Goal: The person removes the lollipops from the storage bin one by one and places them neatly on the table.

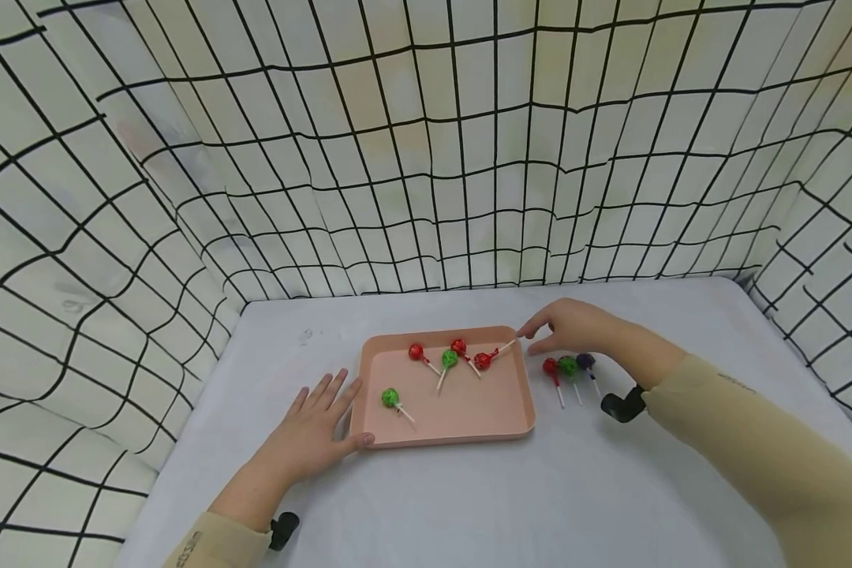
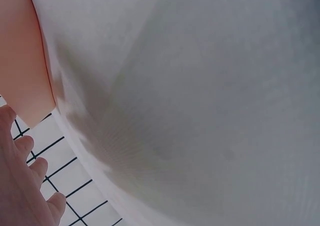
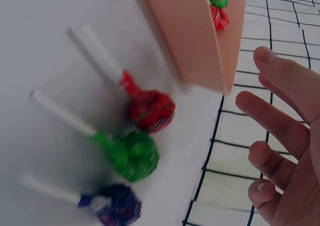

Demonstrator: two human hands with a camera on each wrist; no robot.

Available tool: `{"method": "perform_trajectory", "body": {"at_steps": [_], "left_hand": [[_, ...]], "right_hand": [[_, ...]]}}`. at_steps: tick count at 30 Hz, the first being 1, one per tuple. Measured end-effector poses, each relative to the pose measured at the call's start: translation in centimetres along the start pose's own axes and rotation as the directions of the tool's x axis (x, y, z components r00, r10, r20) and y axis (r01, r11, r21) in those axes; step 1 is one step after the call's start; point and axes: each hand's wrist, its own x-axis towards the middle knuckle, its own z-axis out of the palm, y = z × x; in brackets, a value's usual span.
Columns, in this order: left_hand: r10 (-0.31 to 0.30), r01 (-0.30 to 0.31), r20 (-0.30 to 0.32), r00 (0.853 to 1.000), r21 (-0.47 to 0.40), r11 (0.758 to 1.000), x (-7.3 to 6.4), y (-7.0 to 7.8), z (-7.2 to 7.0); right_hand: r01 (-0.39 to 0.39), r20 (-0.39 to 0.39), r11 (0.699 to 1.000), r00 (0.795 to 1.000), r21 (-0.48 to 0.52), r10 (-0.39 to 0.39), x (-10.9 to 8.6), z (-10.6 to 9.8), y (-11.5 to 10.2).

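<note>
A pink tray [image 1: 468, 414] holds several lollipops. In it are a green lollipop [image 1: 390, 397] at the left, another green one [image 1: 450, 359] higher up, and red ones around that, including a red lollipop [image 1: 483, 360] whose stick reaches over the right rim. My left hand [image 1: 312, 438] lies with spread fingers along the tray's left edge, thumb at the front left corner. My right hand [image 1: 575, 325] is beside the back right corner, index finger extended toward that stick's end. In the right wrist view the right hand's fingers [image 3: 270, 121] are loosely bent and hold nothing.
Right of the tray, on the white tabletop [image 1: 440, 505], a red lollipop [image 1: 551, 367], a green one [image 1: 568, 365] and a dark purple one [image 1: 585, 361] lie side by side under the right hand. A white wall with a black grid [image 1: 468, 173] surrounds the table's back and sides.
</note>
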Motion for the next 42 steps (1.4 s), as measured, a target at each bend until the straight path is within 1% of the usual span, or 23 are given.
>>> {"method": "perform_trajectory", "body": {"at_steps": [6, 11, 18, 21, 25, 28, 32, 34, 39, 42], "left_hand": [[-0.006, 0.006, 0.006, 1.0, -0.002, 1.0, 0.1, 0.1, 0.0], [-0.006, 0.006, 0.012, 1.0, -0.007, 1.0, 0.1, 0.2, -0.2], [0.0, 0.0, 0.002, 1.0, -0.011, 1.0, 0.1, 0.1, -0.1], [0.001, -0.001, -0.002, 1.0, -0.011, 1.0, 0.1, -0.1, 0.1], [-0.002, 0.002, -0.003, 1.0, -0.01, 1.0, 0.3, -0.4, 0.5], [-0.01, 0.01, -0.001, 1.0, -0.004, 1.0, 0.4, -0.5, 0.7], [-0.016, 0.016, 0.003, 1.0, -0.006, 1.0, 0.4, -0.6, 0.8], [-0.015, 0.015, 0.002, 1.0, -0.009, 1.0, 0.4, -0.5, 0.8], [-0.014, 0.014, 0.004, 1.0, -0.01, 1.0, 0.3, -0.4, 0.5], [-0.015, 0.015, 0.009, 1.0, -0.011, 1.0, 0.3, -0.2, 0.3]], "right_hand": [[0.044, -0.016, 0.999, 0.999, -0.029, -0.044, 1.8, 0.6, -1.8], [0.038, -0.009, 0.999, 0.999, -0.031, -0.038, 2.8, 0.8, -3.1], [0.029, 0.022, 0.997, 0.999, -0.067, -0.028, 3.9, 1.4, -3.9], [0.058, 0.045, 0.993, 0.998, -0.102, -0.054, 4.4, 1.9, -4.0], [0.139, 0.078, 0.975, 0.989, -0.176, -0.127, 5.0, 2.3, -4.3], [0.204, 0.111, 0.946, 0.977, -0.25, -0.182, 5.3, 2.6, -4.6], [0.254, 0.147, 0.913, 0.965, -0.32, -0.217, 5.6, 2.9, -5.0], [0.264, 0.155, 0.906, 0.962, -0.331, -0.223, 5.7, 2.9, -5.0], [0.257, 0.163, 0.904, 0.963, -0.341, -0.212, 5.9, 3.1, -4.9], [0.268, 0.164, 0.901, 0.961, -0.342, -0.224, 5.9, 3.2, -4.9]]}}
